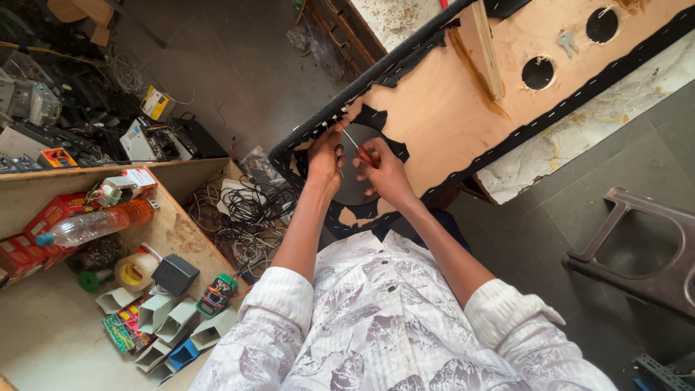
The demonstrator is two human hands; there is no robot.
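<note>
Hands are working at twelve o'clock from the person's chest: the right hand (384, 174) is clenching its fingers around a red-handled screwdriver (357, 148), while the left hand (326, 158) is pinching the black fabric edge (318, 116) of a plywood speaker panel (441, 108). Tangled cables (242, 210) are lying at nine o'clock.

One wooden speaker board (449, 108) shows three round cut-outs: two small holes toward its far end and one large opening at its near end, where two hands, the left hand (326, 156) and the right hand (380, 170), share one screwdriver (357, 147). One bunch of keys (567, 41) lies on the board between the two small holes. Left of the board sit one plastic bottle (94, 224), one roll of tape (135, 271) and one tangle of wires (242, 217); right of it stands one plastic stool (637, 253).
</note>
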